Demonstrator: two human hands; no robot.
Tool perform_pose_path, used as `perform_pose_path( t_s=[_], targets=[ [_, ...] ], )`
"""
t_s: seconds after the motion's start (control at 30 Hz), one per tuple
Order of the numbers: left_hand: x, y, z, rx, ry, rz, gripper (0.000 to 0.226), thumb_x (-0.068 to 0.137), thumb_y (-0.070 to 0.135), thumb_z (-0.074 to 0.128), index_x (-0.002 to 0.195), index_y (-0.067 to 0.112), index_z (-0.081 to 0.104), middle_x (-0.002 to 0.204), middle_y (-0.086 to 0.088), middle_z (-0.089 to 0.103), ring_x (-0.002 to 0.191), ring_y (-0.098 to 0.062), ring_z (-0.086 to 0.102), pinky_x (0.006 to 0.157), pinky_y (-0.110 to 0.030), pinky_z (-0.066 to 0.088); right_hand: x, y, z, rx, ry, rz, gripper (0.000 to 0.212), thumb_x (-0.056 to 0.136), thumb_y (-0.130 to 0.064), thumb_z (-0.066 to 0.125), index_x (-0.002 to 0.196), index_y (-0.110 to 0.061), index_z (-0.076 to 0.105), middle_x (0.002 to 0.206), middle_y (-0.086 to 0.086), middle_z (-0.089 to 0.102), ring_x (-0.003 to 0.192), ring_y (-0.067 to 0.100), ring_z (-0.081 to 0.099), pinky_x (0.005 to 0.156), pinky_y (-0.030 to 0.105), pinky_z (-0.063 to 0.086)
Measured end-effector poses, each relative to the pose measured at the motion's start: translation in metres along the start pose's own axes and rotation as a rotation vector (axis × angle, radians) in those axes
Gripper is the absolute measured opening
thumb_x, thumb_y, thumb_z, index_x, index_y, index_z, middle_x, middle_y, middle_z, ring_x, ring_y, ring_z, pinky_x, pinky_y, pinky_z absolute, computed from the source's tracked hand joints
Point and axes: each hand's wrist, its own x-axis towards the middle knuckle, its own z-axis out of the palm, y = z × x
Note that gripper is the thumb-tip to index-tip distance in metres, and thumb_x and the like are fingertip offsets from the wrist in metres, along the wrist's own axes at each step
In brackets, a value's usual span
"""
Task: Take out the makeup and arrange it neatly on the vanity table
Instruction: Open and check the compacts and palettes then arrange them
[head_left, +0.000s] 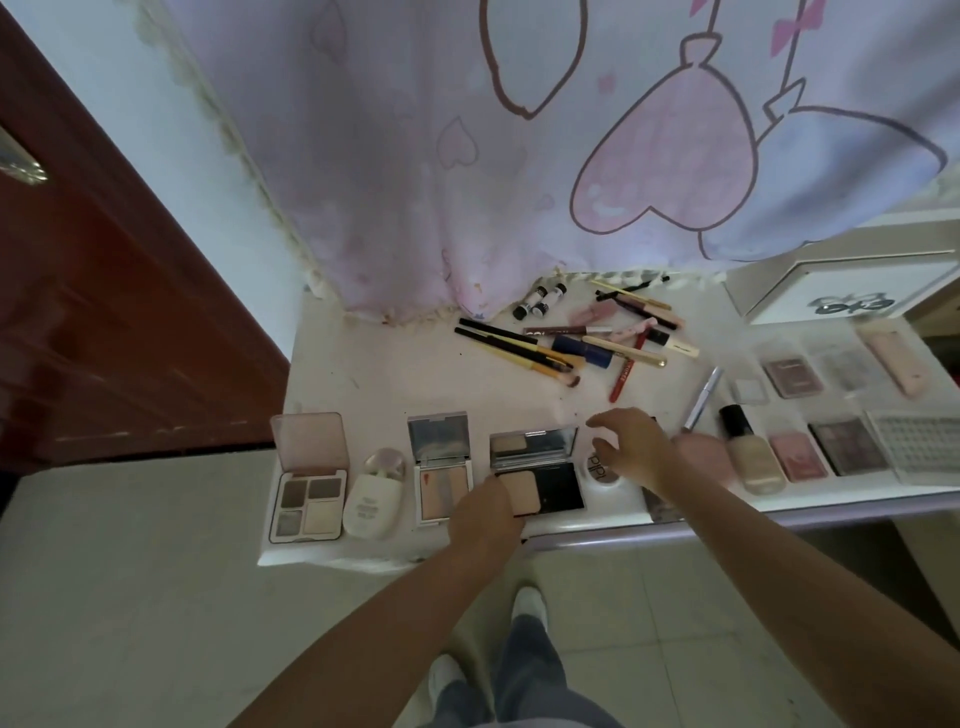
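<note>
Left hand (485, 512) rests on the near-left corner of the open black compact (540, 475), fingers curled on its powder pan, looks like a light pinch or press, grip not fully visible. Right hand (631, 447) hovers open, fingers spread, holding nothing, just above the round white jar (602, 470) that sits right of the compact. Compact lies in the near row, lid standing up with the mirror facing the person, long axis running left-right; left hand is on it, right hand just beside, so the left is nearer. Likely step: squaring the compact into the row, right hand free for the jar or the next item. Near row from left: four-pan eyeshadow palette (310, 488), white bottle (375, 493), silver palette (443, 467), compact, jar, then past the right hand a foundation bottle (748, 457), a pink blush (797, 457), a dark palette (849, 447). Farther back, a loose untidy pile of pencils and brushes (566, 343) lies fanned at mixed angles, not yet sorted. Vanity table (395, 384) top is pale, a bit smudged, with a white box (841, 286) at far right. Pale curtain (467, 156) with pink heart prints hangs behind, brown door (93, 312) at left, tile floor below.
</note>
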Motion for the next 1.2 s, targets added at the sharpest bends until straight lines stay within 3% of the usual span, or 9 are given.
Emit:
perform_pose_path(
  t_s=[0.13,0.27,0.4,0.5,0.63,0.73,0.93,1.07,1.2],
  targets=[
    [-0.007,-0.009,-0.003,0.044,0.028,0.077,0.023,0.091,0.022,0.049,0.112,0.013,0.053,0.108,-0.007,0.062,0.097,-0.019,0.059,0.081,-0.03,0.051,-0.013,0.007,0.022,-0.316,-0.237,0.01,0.06,0.085,-0.033,0.059,0.139,-0.021,0.035,0.142,0.004,0.039,0.127,0.026,0.037,0.104,0.039,0.036],
    [-0.016,-0.015,-0.011,0.049,0.047,0.151,0.033,0.092,0.024,0.048,0.124,0.013,0.047,0.12,-0.006,0.055,0.107,-0.019,0.054,0.086,-0.026,0.044,-0.015,0.002,0.028,-0.29,-0.252,0.005,0.053,0.086,-0.026,0.058,0.135,-0.017,0.039,0.134,0.008,0.044,0.119,0.024,0.043,0.098,0.031,0.039],
    [-0.016,-0.012,-0.029,-0.005,0.087,0.258,0.038,0.092,0.026,0.05,0.128,0.014,0.047,0.124,-0.005,0.054,0.109,-0.016,0.052,0.088,-0.021,0.039,-0.029,-0.004,0.004,0.04,-0.172,0.148,0.062,0.083,-0.032,0.064,0.137,-0.018,0.039,0.132,0.007,0.046,0.115,0.019,0.049,0.095,0.026,0.039],
    [-0.016,0.004,-0.046,-0.116,0.137,0.411,0.037,0.092,0.027,0.05,0.127,0.016,0.048,0.121,-0.004,0.056,0.103,-0.013,0.054,0.089,-0.021,0.042,-0.058,-0.013,-0.025,0.411,-0.039,0.267,0.053,0.083,-0.038,0.063,0.13,-0.018,0.049,0.098,-0.006,0.063,0.08,0.004,0.062,0.074,0.012,0.046],
    [-0.02,0.042,-0.057,-0.237,0.206,0.677,0.041,0.093,0.029,0.05,0.131,0.015,0.045,0.126,-0.005,0.052,0.109,-0.015,0.053,0.096,-0.032,0.046,-0.098,-0.028,-0.044,0.977,0.061,0.297,0.031,0.092,-0.029,0.049,0.112,-0.007,0.058,0.066,-0.005,0.07,0.068,0.015,0.068,0.087,0.044,0.048],
    [-0.031,0.069,-0.052,-0.107,0.297,0.878,0.05,0.092,0.042,0.041,0.13,0.009,0.046,0.126,-0.008,0.053,0.11,-0.018,0.053,0.094,-0.028,0.045,-0.119,-0.046,-0.048,1.268,0.119,0.324,0.034,0.098,-0.031,0.035,0.098,-0.005,0.056,0.067,0.008,0.065,0.057,0.021,0.06,0.058,0.032,0.048],
    [-0.042,0.083,-0.037,0.107,0.359,1.043,0.041,0.086,0.035,0.039,0.104,0.007,0.062,0.097,-0.006,0.065,0.08,-0.018,0.063,0.066,-0.023,0.055,-0.126,-0.056,-0.045,1.339,0.078,0.48,0.045,0.099,-0.034,0.025,0.073,-0.01,0.052,0.048,0.003,0.054,0.041,0.014,0.048,0.043,0.023,0.038],
    [-0.028,0.085,-0.03,0.073,0.309,0.998,0.041,0.089,0.033,0.036,0.107,0.004,0.058,0.103,-0.01,0.061,0.088,-0.02,0.06,0.074,-0.029,0.054,-0.113,-0.045,-0.044,1.328,-0.001,0.56,0.052,0.098,-0.042,0.026,0.069,-0.009,0.053,0.042,0.002,0.054,0.036,0.014,0.048,0.044,0.023,0.037],
    [-0.015,0.094,-0.02,0.061,0.289,0.883,0.052,0.088,0.042,0.019,0.11,0.009,0.053,0.107,-0.006,0.053,0.093,-0.015,0.048,0.082,-0.019,0.036,-0.097,-0.031,-0.049,1.339,-0.05,0.675,0.05,0.096,-0.046,0.033,0.071,-0.008,0.055,0.044,0.006,0.056,0.041,0.017,0.05,0.049,0.024,0.04]
  ],
)
